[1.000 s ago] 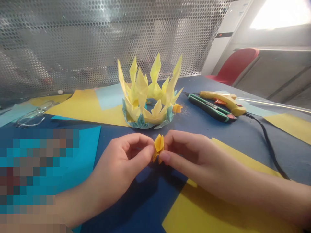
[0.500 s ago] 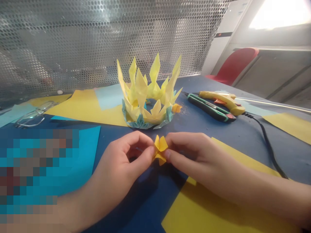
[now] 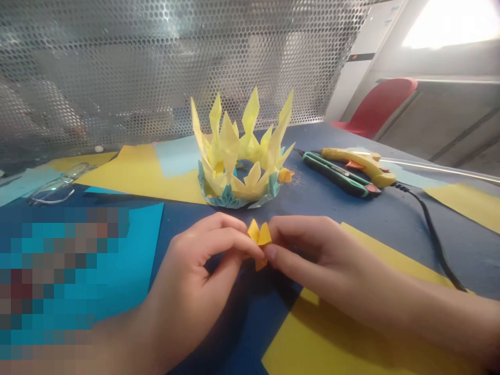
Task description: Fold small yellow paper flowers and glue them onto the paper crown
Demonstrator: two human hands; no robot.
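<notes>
Between my two hands is a small yellow folded paper flower (image 3: 259, 233), its pointed petals sticking up and one tip showing below. My left hand (image 3: 211, 255) grips it from the left, one finger reaching across its front. On the other side my right hand (image 3: 308, 245) pinches it between thumb and fingers. Just behind them stands a pale yellow paper crown (image 3: 250, 179) with tall spikes and light blue folded pieces round its base. A small orange folded paper piece (image 3: 286, 175) lies against the crown's right side.
To the right lie a green-and-black utility knife (image 3: 338, 174) and a yellow glue gun (image 3: 363, 161) with a black cord (image 3: 433, 229). Yellow paper (image 3: 312, 338) is under my right forearm, blue paper (image 3: 136, 260) on the left. Glasses (image 3: 58, 187) rest far left, before a perforated metal panel (image 3: 175, 62).
A finger of my left hand has come forward across the front of the paper flower, whose petals have turned slightly. My right hand keeps its pinch. The view has shifted a little.
</notes>
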